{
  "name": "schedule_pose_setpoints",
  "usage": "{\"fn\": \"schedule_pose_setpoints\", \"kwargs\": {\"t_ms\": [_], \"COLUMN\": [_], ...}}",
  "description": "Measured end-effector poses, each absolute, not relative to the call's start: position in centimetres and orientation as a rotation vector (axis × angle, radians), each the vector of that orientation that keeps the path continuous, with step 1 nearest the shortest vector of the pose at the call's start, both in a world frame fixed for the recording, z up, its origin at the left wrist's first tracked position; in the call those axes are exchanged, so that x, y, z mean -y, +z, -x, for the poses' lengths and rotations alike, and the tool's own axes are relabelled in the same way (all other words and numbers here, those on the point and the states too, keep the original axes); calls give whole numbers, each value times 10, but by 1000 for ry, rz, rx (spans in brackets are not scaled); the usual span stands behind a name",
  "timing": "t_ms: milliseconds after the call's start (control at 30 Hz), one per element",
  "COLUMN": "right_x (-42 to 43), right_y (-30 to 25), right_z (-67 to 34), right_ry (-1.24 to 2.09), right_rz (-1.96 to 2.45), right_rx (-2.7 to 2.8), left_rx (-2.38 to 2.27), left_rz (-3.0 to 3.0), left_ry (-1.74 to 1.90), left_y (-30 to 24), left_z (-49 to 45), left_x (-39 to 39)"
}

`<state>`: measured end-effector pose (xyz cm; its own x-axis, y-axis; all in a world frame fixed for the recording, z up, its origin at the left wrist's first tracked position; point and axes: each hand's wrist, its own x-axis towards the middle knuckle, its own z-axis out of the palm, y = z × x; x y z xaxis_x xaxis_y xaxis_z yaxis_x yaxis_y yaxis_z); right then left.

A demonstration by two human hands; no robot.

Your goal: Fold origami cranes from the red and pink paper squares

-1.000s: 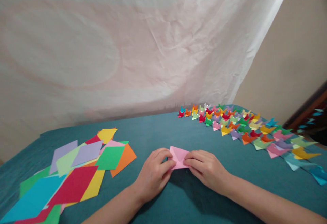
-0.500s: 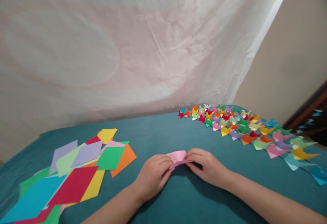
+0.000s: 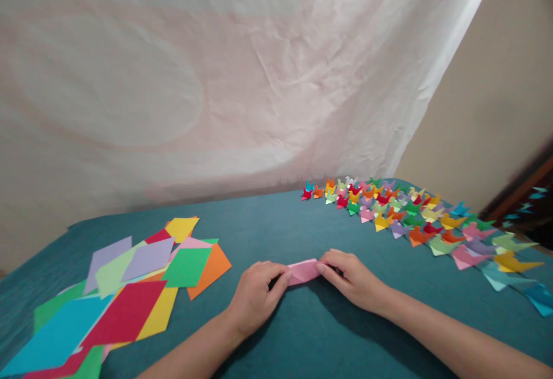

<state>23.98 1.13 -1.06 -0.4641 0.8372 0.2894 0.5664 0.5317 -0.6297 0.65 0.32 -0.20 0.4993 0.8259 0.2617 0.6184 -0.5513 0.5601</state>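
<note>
A folded piece of pink paper (image 3: 303,272) is held level just above or on the teal tabletop, between my two hands. My left hand (image 3: 260,294) pinches its left end between thumb and fingers. At the right end, my right hand (image 3: 348,277) grips it the same way, thumb on the near side. The paper now looks like a narrow strip with a crease across it. Its two ends are hidden under my fingertips.
Loose coloured paper sheets (image 3: 125,313) lie overlapping on the left of the teal table (image 3: 268,223). Rows of small folded paper birds (image 3: 415,209) stand along the right side. A pale cloth (image 3: 224,79) hangs behind the table.
The pink paper has gone from a wider, opened shape to a flatter, narrower strip. My thumbs have come up onto its near face; my hands stay in nearly the same place.
</note>
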Motion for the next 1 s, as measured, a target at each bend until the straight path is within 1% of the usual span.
{"fn": "schedule_pose_setpoints", "kwargs": {"t_ms": [133, 267, 367, 433, 500, 633, 1000], "right_x": [-14, -18, -19, -20, -20, -20, -29], "right_y": [-14, -17, -18, -18, -17, -17, -23], "right_z": [-238, -234, -232, -231, -231, -230, -233], "right_ry": [615, 634, 643, 632, 623, 630, 661], "right_rz": [1205, 1250, 1239, 1227, 1221, 1224, 1278], "right_rx": [2155, 2111, 2098, 2088, 2077, 2068, 2069], "left_rx": [-1282, -1154, -983, -898, -881, -933, -904], "left_rz": [-2322, -2672, -2944, -3008, -2962, -2808, -2597], "left_ry": [809, 912, 734, 505, 324, 104, 39], "left_y": [-5, 4, 12, 13, 13, 15, 19], "left_z": [-5, -9, -17, -21, -24, -26, -22], "left_x": [-6, 3, 18, 28, 34, 36, 30]}}
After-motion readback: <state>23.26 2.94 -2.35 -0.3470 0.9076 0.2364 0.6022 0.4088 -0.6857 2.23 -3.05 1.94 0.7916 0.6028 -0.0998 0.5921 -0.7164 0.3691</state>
